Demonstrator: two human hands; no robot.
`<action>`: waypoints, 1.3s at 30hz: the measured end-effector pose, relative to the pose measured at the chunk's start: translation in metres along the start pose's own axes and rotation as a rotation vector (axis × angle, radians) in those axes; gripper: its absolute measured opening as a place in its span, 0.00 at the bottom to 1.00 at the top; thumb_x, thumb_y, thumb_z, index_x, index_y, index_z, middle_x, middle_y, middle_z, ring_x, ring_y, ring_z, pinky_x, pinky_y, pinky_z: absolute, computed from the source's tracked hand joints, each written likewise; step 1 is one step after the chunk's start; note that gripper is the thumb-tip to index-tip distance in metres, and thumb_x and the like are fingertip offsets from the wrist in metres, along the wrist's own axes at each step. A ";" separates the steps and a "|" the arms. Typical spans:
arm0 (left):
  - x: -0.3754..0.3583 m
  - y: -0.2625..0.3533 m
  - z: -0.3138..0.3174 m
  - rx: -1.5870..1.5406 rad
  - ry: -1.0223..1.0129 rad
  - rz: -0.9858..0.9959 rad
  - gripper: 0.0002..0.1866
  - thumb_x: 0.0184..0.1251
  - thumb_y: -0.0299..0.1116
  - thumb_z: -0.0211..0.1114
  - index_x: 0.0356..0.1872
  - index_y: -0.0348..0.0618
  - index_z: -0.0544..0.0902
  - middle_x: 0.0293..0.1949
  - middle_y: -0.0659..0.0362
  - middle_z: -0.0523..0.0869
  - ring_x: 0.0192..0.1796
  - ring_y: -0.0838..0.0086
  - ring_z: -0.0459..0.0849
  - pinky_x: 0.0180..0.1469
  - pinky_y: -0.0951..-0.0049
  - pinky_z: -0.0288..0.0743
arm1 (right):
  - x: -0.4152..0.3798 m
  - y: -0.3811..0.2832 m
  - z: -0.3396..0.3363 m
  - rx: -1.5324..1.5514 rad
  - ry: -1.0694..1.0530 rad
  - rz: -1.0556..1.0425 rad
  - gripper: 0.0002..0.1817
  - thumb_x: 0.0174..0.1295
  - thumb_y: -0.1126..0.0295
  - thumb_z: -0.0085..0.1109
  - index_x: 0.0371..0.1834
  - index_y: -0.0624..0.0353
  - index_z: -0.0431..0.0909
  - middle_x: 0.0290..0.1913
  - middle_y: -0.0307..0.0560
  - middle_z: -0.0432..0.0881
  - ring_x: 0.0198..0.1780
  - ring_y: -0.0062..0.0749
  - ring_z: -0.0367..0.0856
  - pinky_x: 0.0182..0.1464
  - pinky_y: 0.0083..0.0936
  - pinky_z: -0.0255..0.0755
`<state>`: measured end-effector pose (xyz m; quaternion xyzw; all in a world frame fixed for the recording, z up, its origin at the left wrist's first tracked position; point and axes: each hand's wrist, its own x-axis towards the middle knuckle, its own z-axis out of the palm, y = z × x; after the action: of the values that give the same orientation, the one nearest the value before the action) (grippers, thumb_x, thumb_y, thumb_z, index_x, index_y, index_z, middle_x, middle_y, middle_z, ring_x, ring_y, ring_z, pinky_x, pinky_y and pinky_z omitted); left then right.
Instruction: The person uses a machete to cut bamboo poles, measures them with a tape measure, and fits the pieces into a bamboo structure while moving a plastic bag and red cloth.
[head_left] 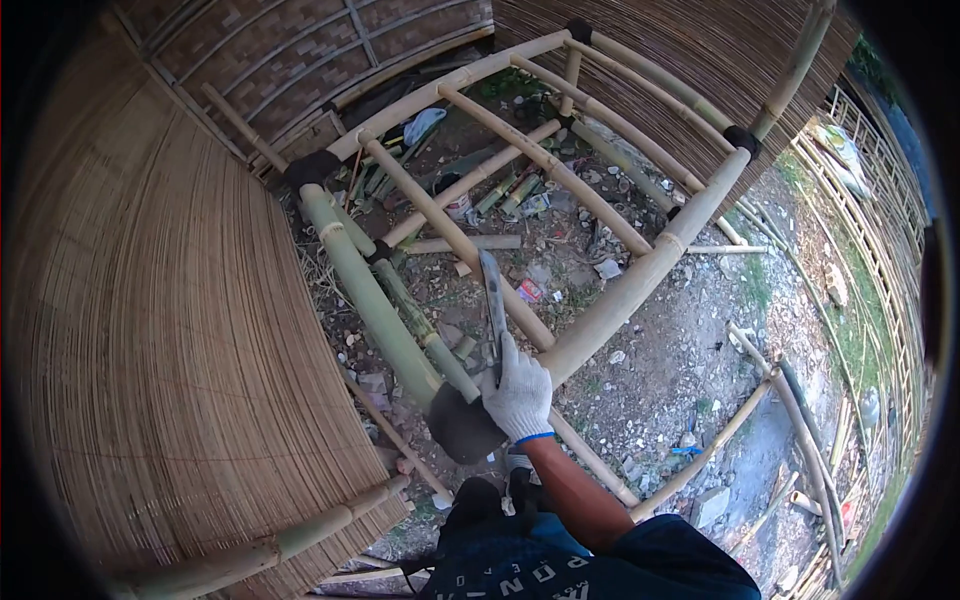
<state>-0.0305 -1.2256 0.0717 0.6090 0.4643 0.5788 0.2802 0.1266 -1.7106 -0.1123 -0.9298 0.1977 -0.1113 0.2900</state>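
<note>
My right hand [520,390], in a white knit glove with a blue cuff, is closed round a machete [492,285]. Its grey blade points away from me and overlaps a bamboo crossbar [450,232] of the frame in this view. Close to the glove is a corner of the bamboo frame wrapped in dark material [463,425]. From that corner a thick green bamboo pole [365,285] runs away to the left, and a thick tan pole [640,280] spans the right side. My left hand does not show.
A woven reed screen [170,320] covers the left side. Rubble, bamboo offcuts [520,190] and litter lie on the ground within the frame. Loose bamboo poles [800,430] lie to the right, and a bamboo pole [790,70] rises at the far right corner.
</note>
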 end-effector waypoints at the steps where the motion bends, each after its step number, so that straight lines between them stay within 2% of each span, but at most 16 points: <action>1: 0.003 -0.002 -0.002 0.027 0.011 -0.001 0.46 0.82 0.68 0.39 0.79 0.33 0.66 0.77 0.38 0.69 0.76 0.46 0.72 0.77 0.52 0.67 | 0.000 0.000 0.000 0.001 0.009 -0.007 0.33 0.59 0.65 0.65 0.69 0.64 0.72 0.39 0.59 0.86 0.39 0.55 0.86 0.41 0.51 0.78; 6: 0.021 -0.018 -0.017 0.198 0.056 -0.033 0.48 0.81 0.70 0.35 0.80 0.33 0.66 0.77 0.37 0.70 0.76 0.45 0.72 0.77 0.52 0.68 | 0.001 0.001 0.004 -0.020 0.052 -0.049 0.28 0.62 0.67 0.65 0.67 0.64 0.75 0.39 0.59 0.86 0.41 0.56 0.87 0.43 0.51 0.79; 10: 0.035 -0.028 -0.026 0.353 0.066 -0.174 0.50 0.80 0.72 0.33 0.80 0.33 0.65 0.77 0.36 0.70 0.76 0.43 0.73 0.77 0.51 0.68 | 0.001 0.004 0.006 0.007 0.054 -0.076 0.30 0.63 0.69 0.64 0.69 0.65 0.73 0.37 0.60 0.86 0.41 0.57 0.86 0.46 0.51 0.79; 12: 0.075 -0.106 -0.049 0.530 0.044 0.233 0.38 0.87 0.60 0.33 0.83 0.41 0.61 0.74 0.32 0.72 0.73 0.34 0.74 0.77 0.45 0.69 | 0.000 0.006 0.008 0.012 0.089 -0.136 0.29 0.63 0.70 0.64 0.69 0.66 0.73 0.44 0.63 0.87 0.45 0.59 0.87 0.49 0.51 0.80; 14: 0.043 -0.047 -0.037 0.546 -0.012 -0.047 0.33 0.89 0.52 0.31 0.83 0.42 0.58 0.75 0.34 0.70 0.71 0.35 0.76 0.74 0.42 0.73 | -0.001 0.015 0.018 -0.032 0.126 -0.168 0.31 0.63 0.70 0.64 0.70 0.66 0.72 0.48 0.64 0.87 0.46 0.60 0.87 0.50 0.50 0.80; 15: 0.050 -0.075 -0.043 0.640 0.039 0.208 0.32 0.90 0.50 0.32 0.81 0.40 0.61 0.74 0.33 0.72 0.69 0.35 0.78 0.69 0.41 0.78 | -0.001 0.017 0.019 -0.015 0.079 -0.122 0.33 0.65 0.70 0.64 0.75 0.61 0.70 0.50 0.63 0.88 0.49 0.59 0.87 0.53 0.49 0.80; 18: 0.061 -0.088 -0.045 0.408 0.058 0.061 0.47 0.81 0.71 0.33 0.84 0.41 0.60 0.80 0.38 0.65 0.80 0.42 0.65 0.82 0.49 0.58 | -0.001 0.018 0.018 -0.049 0.061 -0.106 0.33 0.67 0.70 0.63 0.76 0.62 0.69 0.53 0.64 0.87 0.52 0.59 0.87 0.56 0.48 0.80; 19: 0.060 -0.088 -0.045 0.461 0.073 0.046 0.46 0.82 0.70 0.33 0.82 0.39 0.64 0.78 0.36 0.68 0.78 0.41 0.69 0.79 0.49 0.63 | -0.003 0.020 0.018 -0.020 0.057 -0.111 0.33 0.68 0.69 0.63 0.76 0.62 0.69 0.54 0.65 0.87 0.53 0.59 0.87 0.57 0.48 0.79; 22: 0.064 -0.089 -0.045 0.437 0.070 0.010 0.38 0.89 0.57 0.36 0.74 0.27 0.70 0.66 0.26 0.78 0.65 0.33 0.81 0.60 0.44 0.81 | -0.007 0.023 0.015 0.051 0.075 -0.154 0.33 0.69 0.68 0.63 0.78 0.62 0.68 0.56 0.65 0.87 0.55 0.57 0.87 0.59 0.47 0.79; 25: 0.052 -0.066 -0.044 0.445 0.064 -0.001 0.41 0.88 0.59 0.36 0.70 0.22 0.73 0.62 0.25 0.80 0.64 0.33 0.81 0.61 0.46 0.81 | -0.018 0.025 0.013 0.078 0.097 -0.219 0.35 0.68 0.69 0.65 0.78 0.61 0.67 0.54 0.65 0.86 0.54 0.56 0.87 0.59 0.46 0.78; 28: 0.065 -0.086 -0.053 0.410 0.077 0.142 0.43 0.87 0.62 0.36 0.68 0.22 0.75 0.62 0.24 0.80 0.62 0.34 0.83 0.61 0.46 0.81 | -0.026 0.017 0.003 0.114 0.038 -0.188 0.35 0.66 0.70 0.66 0.78 0.61 0.68 0.47 0.63 0.86 0.49 0.57 0.87 0.55 0.48 0.78; 32: 0.057 -0.067 -0.052 0.298 0.094 0.050 0.43 0.87 0.61 0.35 0.69 0.22 0.74 0.65 0.25 0.78 0.63 0.36 0.82 0.64 0.47 0.80 | -0.034 0.012 -0.009 0.162 -0.002 -0.141 0.35 0.68 0.68 0.65 0.78 0.60 0.68 0.46 0.63 0.87 0.50 0.58 0.87 0.55 0.48 0.78; 33: 0.065 -0.073 -0.057 0.250 0.068 -0.041 0.44 0.85 0.65 0.36 0.77 0.32 0.69 0.74 0.32 0.71 0.74 0.37 0.73 0.74 0.49 0.73 | -0.036 0.020 -0.006 0.150 0.020 -0.162 0.34 0.68 0.67 0.65 0.78 0.60 0.68 0.47 0.63 0.87 0.50 0.58 0.87 0.56 0.48 0.78; 36: 0.073 -0.086 -0.061 0.357 0.081 0.041 0.43 0.87 0.62 0.33 0.72 0.27 0.73 0.66 0.29 0.79 0.64 0.41 0.83 0.64 0.45 0.81 | -0.038 0.030 -0.006 0.171 0.037 -0.197 0.35 0.70 0.65 0.64 0.79 0.59 0.67 0.50 0.64 0.87 0.52 0.59 0.87 0.57 0.48 0.78; 38: 0.065 -0.080 -0.064 0.344 0.199 0.175 0.40 0.88 0.60 0.32 0.73 0.30 0.72 0.66 0.33 0.79 0.64 0.45 0.84 0.64 0.49 0.83 | -0.050 0.030 -0.008 0.158 0.049 -0.223 0.35 0.70 0.66 0.64 0.80 0.58 0.66 0.50 0.63 0.87 0.51 0.57 0.87 0.57 0.47 0.79; 39: 0.052 -0.067 -0.063 0.340 0.255 0.245 0.39 0.88 0.59 0.31 0.73 0.32 0.72 0.65 0.35 0.80 0.64 0.47 0.84 0.64 0.51 0.84 | -0.057 0.019 -0.017 0.214 -0.029 -0.148 0.36 0.70 0.67 0.64 0.81 0.57 0.65 0.47 0.61 0.86 0.49 0.55 0.87 0.56 0.44 0.79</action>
<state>-0.1126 -1.1643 0.0471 0.6214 0.5093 0.5941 0.0406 0.0639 -1.7087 -0.1150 -0.9071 0.1116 -0.1393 0.3812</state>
